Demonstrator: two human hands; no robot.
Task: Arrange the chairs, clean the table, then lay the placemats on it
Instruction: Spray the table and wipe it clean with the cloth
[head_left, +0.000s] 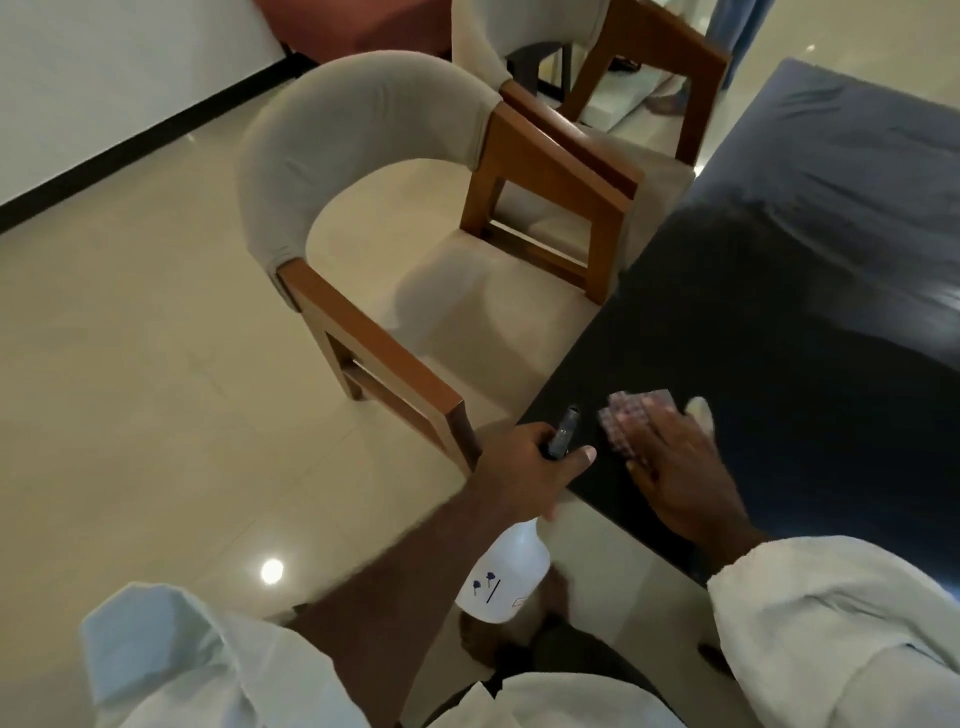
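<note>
Left hand (524, 467) clenched round the spray bottle (506, 577), which hangs below the fist. Right hand (680, 467) flat, pressing the cloth (628, 415) under its fingers onto the table (779, 338). Chair (363, 182) just beyond.

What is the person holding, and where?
The left hand grips a white plastic spray bottle by its neck. The right hand presses a checked cloth flat.

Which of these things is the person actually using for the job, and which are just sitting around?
Part of the job:
- spray bottle, gripped by the left hand
- checked cloth, pressed under the flat right hand
- dark table
- near armchair
- second armchair beyond it

Just there:
- red upholstered furniture by the wall
- another person's foot in the background
</note>
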